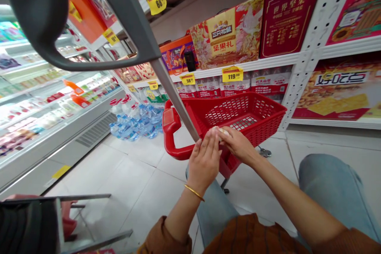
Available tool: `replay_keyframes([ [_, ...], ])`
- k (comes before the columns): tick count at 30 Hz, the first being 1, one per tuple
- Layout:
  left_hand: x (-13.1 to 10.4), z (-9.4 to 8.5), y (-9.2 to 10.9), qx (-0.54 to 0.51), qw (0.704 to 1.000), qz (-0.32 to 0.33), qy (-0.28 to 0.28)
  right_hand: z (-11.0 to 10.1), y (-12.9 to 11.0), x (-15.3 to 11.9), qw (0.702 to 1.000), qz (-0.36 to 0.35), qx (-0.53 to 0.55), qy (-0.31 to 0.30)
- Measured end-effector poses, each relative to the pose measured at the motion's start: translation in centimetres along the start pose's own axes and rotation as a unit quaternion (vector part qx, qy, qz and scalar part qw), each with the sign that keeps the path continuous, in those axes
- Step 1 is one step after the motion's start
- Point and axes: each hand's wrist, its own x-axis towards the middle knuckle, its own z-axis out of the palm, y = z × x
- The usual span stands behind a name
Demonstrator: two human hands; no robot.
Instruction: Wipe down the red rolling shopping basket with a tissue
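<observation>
My left hand (206, 160), with a gold bangle at the wrist, has its fingers pressed together and pointing forward. Its fingertips meet those of my right hand (239, 145). A small pale thing (224, 131) shows between the fingers of my right hand; its kind is too small to tell. What lies under the left fingers is hidden. Both hands are in front of a red plastic shopping cart basket (268, 117), just above its near edge. A grey metal pole (175, 95) runs down behind the left fingertips from a large grey handle (127, 12).
Shelves hold gift boxes (226, 33), price tags (232, 74) and packs of bottles (208, 86). Shrink-wrapped water bottles (135, 123) stand on the tiled floor (137, 182). A refrigerated case (89, 127) lines the left. Dark metal-framed furniture (32, 222) is at lower left.
</observation>
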Motion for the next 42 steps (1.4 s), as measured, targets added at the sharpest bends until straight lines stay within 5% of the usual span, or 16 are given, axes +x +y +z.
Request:
replay_keyframes([
  [7, 0.0, 2.6, 2.8, -0.041, 0.991, -0.128, 0.008, 0.4, 0.3, -0.6, 1.0, -0.007, -0.03, -0.002],
  [16, -0.9, 2.8, 1.9, -0.04, 0.994, -0.097, 0.044, -0.5, 4.2, -2.4, 0.999, 0.021, -0.039, 0.002],
  [34, -0.5, 2.6, 1.1, -0.04, 0.996, -0.055, 0.059, -1.0, 2.5, -3.9, 0.998, 0.047, -0.031, 0.039],
  [42, -0.2, 2.6, 0.9, -0.098, 0.993, -0.061, 0.03, -6.1, 1.0, -3.3, 0.997, -0.022, -0.07, -0.001],
])
